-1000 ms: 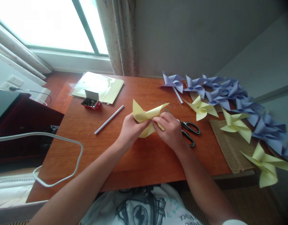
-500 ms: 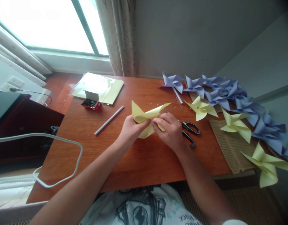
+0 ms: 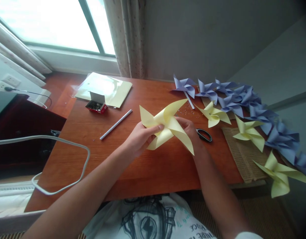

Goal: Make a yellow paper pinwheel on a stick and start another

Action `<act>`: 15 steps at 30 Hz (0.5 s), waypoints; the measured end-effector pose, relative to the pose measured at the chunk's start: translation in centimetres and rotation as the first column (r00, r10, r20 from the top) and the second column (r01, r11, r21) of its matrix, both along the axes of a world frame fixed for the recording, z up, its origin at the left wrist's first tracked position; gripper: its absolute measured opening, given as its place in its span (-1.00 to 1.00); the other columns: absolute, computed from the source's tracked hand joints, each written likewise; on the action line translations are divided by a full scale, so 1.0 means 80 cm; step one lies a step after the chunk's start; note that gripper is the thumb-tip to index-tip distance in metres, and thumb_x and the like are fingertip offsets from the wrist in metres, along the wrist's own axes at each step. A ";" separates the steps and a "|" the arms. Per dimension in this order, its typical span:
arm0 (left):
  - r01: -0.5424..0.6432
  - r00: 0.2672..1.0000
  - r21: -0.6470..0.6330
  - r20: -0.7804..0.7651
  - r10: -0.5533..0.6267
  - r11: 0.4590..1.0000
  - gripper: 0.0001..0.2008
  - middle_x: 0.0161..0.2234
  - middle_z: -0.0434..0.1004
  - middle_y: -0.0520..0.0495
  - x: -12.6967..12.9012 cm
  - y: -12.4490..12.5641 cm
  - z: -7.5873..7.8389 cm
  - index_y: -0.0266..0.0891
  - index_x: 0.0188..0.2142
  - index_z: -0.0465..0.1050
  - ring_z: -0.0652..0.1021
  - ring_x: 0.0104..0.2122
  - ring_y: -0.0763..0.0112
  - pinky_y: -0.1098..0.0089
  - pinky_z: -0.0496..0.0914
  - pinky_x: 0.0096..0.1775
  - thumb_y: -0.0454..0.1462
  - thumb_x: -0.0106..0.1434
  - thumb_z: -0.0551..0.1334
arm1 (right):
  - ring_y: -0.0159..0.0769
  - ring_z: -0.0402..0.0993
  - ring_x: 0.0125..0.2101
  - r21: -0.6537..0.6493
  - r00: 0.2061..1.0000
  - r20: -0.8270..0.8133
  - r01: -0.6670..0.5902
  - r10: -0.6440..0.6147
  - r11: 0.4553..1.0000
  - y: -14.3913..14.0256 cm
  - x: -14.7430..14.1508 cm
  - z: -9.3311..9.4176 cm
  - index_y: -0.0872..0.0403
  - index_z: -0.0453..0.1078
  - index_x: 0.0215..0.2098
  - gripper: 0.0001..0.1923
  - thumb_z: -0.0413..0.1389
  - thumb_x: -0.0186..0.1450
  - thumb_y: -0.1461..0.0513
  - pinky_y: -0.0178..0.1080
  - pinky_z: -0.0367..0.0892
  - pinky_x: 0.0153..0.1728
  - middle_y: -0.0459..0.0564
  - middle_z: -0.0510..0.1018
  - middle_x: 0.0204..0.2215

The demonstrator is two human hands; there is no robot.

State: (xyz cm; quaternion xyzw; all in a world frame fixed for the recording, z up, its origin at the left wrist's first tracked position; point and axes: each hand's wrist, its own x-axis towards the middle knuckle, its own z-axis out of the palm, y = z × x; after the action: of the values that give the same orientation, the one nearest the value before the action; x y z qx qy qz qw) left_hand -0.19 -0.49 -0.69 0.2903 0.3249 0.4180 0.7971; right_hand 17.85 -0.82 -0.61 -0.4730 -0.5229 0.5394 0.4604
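Observation:
A yellow paper pinwheel is held above the table, its face turned up toward me. My left hand grips it, the thumb pressed at the centre and the other fingers underneath. My right hand is at its right side, closed behind the paper; the fingertips are hidden by the blades. Scissors lie by my right wrist, with one black handle loop showing. Left of my left hand lies a white paper stick.
A small open red box of dark little pieces stands before stacked paper sheets. At right, yellow pinwheels and several purple pinwheels line the table edge, partly over corrugated cardboard. A white cable loops at left.
The pinwheel has turned to face me, with its blades spread out. My right hand has left the pinch at its centre and moved behind its right side. The view has shifted slightly.

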 end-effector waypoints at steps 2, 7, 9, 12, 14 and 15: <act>0.013 1.000 -0.019 0.002 -0.013 1.000 -0.63 -0.18 0.69 -0.23 -0.001 0.000 0.000 -0.37 -0.15 0.61 0.64 -0.24 0.22 0.40 0.46 -0.26 -0.24 0.06 0.51 | -0.16 0.57 -0.27 0.003 0.999 -0.047 -0.013 0.013 1.000 -0.001 -0.003 0.004 -0.02 0.59 -0.40 -0.64 0.42 0.02 -0.09 -0.20 0.45 -0.32 -0.06 0.64 -0.33; 0.052 0.998 -0.042 0.026 -0.051 0.998 -0.63 -0.18 0.69 -0.21 -0.003 0.001 0.003 -0.36 -0.16 0.60 0.64 -0.25 0.24 0.41 0.45 -0.28 -0.23 0.05 0.51 | -0.22 0.52 -0.30 0.019 0.992 -0.123 -0.026 0.028 0.999 -0.003 -0.004 0.003 -0.02 0.62 -0.39 -0.72 0.44 0.04 0.01 -0.24 0.40 -0.35 -0.06 0.62 -0.33; 0.060 0.998 -0.044 0.032 -0.059 0.997 -0.63 -0.17 0.69 -0.19 -0.003 0.000 0.005 -0.33 -0.15 0.60 0.65 -0.23 0.25 0.43 0.45 -0.28 -0.24 0.05 0.51 | -0.23 0.52 -0.31 0.031 0.989 -0.147 -0.008 0.012 0.999 -0.003 -0.005 -0.001 -0.01 0.63 -0.38 -0.72 0.46 0.03 0.03 -0.24 0.41 -0.36 -0.06 0.62 -0.34; 0.079 0.996 -0.055 0.035 -0.077 0.995 -0.64 -0.18 0.69 -0.18 -0.003 -0.001 0.007 -0.31 -0.15 0.61 0.65 -0.23 0.25 0.44 0.44 -0.30 -0.25 0.05 0.50 | -0.24 0.52 -0.33 0.077 0.986 -0.169 0.000 0.013 0.997 -0.003 -0.005 -0.008 -0.02 0.64 -0.36 -0.74 0.47 0.02 0.08 -0.22 0.44 -0.33 -0.07 0.62 -0.35; 0.096 0.994 -0.059 0.048 -0.094 0.994 -0.64 -0.19 0.69 -0.19 -0.003 -0.001 0.008 -0.32 -0.15 0.62 0.65 -0.27 0.27 0.44 0.44 -0.32 -0.25 0.04 0.50 | -0.24 0.54 -0.32 0.095 0.989 -0.149 -0.002 0.016 0.995 -0.003 -0.003 -0.012 -0.04 0.64 -0.35 -0.76 0.46 0.04 0.09 -0.20 0.47 -0.30 -0.07 0.62 -0.34; 0.104 0.993 -0.059 0.059 -0.101 0.993 -0.64 -0.19 0.69 -0.20 -0.003 -0.001 0.009 -0.33 -0.16 0.63 0.65 -0.30 0.29 0.44 0.43 -0.33 -0.25 0.04 0.50 | -0.23 0.55 -0.31 0.102 0.991 -0.132 -0.003 0.016 0.995 -0.003 -0.002 -0.013 -0.05 0.64 -0.34 -0.78 0.45 0.06 0.09 -0.20 0.49 -0.29 -0.07 0.62 -0.33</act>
State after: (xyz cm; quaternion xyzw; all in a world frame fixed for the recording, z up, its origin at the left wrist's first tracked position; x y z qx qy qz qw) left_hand -0.43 -0.59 0.00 0.2699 0.3002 0.3740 0.8350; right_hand 17.73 -1.08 -1.66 -0.4095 -0.5201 0.5444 0.5152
